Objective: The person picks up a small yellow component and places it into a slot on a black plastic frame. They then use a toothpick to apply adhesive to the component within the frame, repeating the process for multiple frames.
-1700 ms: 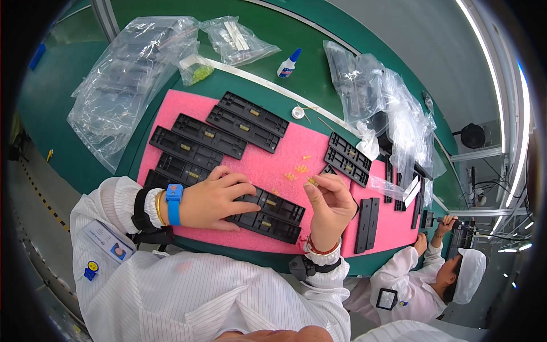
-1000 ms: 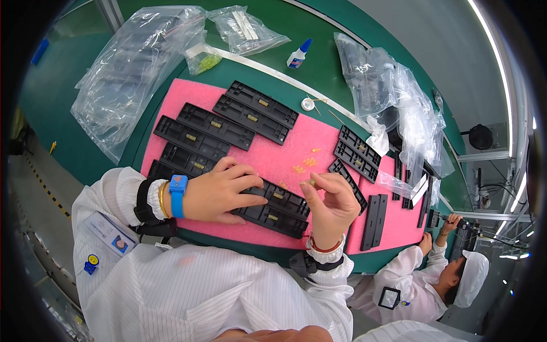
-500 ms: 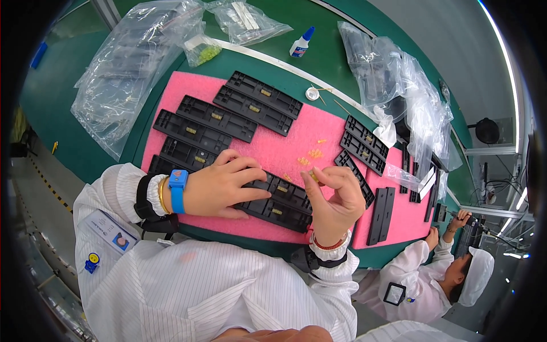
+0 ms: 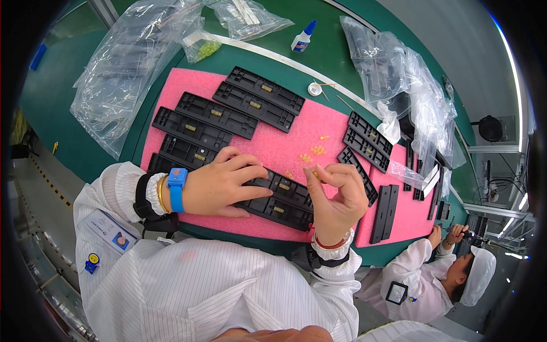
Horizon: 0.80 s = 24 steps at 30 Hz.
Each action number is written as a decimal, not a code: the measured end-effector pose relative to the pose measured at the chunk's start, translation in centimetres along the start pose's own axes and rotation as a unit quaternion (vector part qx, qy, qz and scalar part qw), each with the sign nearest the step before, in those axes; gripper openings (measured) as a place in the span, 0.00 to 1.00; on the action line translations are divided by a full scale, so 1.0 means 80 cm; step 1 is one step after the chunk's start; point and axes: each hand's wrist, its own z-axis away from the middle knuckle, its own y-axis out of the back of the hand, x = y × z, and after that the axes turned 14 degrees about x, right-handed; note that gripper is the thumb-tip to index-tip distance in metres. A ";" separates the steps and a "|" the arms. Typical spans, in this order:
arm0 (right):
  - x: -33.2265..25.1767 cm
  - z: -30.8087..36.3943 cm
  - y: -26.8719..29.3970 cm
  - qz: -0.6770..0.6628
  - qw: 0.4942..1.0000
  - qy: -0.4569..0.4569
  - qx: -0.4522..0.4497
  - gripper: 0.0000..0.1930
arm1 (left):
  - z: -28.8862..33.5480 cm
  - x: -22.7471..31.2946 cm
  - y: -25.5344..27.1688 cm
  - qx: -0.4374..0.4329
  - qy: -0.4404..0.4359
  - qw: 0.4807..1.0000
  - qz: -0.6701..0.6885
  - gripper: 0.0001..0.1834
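Right hand [image 4: 339, 198]: one; thumb and forefinger brought together in a narrow pinch on a small yellow piece [image 4: 315, 172].

Piece: one; between those fingertips, above the foam [image 4: 279, 149]; partly covered, exact shape cannot be told.

Left hand [image 4: 225, 185]: one; palm down, fingers loosely spread, thumb apart; fingertips resting at the left end of the near bars [image 4: 296, 198].

Near bars: two, black, side by side, between the hands; one yellowish insert in each.

Loose bits [image 4: 317, 150]: several, yellow; on the pink foam, just beyond the pinch.

Far bars [image 4: 233, 118]: several, black; beyond the left hand.

Right bars [image 4: 369, 137]: black; beyond the pinch and to its right.

Plain bars [image 4: 385, 214]: two, black, side by side; right of the right hand.

Dish [image 4: 314, 89]: one, white, round; farther beyond the pinch.

Bottle [image 4: 301, 41]: one, white, blue cap; well beyond the dish.
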 end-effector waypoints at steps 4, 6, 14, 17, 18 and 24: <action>0.010 -0.001 -0.001 0.005 1.000 0.001 0.004 0.11 | 0.001 -0.001 -0.001 -0.003 -0.001 1.000 0.007 0.35; 0.013 -0.009 0.001 0.036 0.999 -0.003 -0.006 0.09 | 0.001 -0.002 -0.002 -0.004 -0.002 1.000 0.001 0.35; 0.050 -0.011 -0.007 0.130 0.984 -0.054 -0.108 0.07 | 0.004 -0.003 -0.006 0.000 -0.010 1.000 0.001 0.34; 0.051 -0.011 -0.007 0.152 0.979 -0.042 -0.126 0.07 | 0.002 -0.004 -0.005 -0.004 -0.011 1.000 0.006 0.34; 0.051 -0.010 -0.007 0.154 0.981 -0.040 -0.115 0.07 | 0.002 -0.004 -0.005 -0.005 -0.013 1.000 0.007 0.34; 0.038 -0.008 -0.001 0.142 0.965 -0.056 -0.214 0.07 | 0.003 -0.005 -0.005 -0.005 -0.032 0.999 0.002 0.33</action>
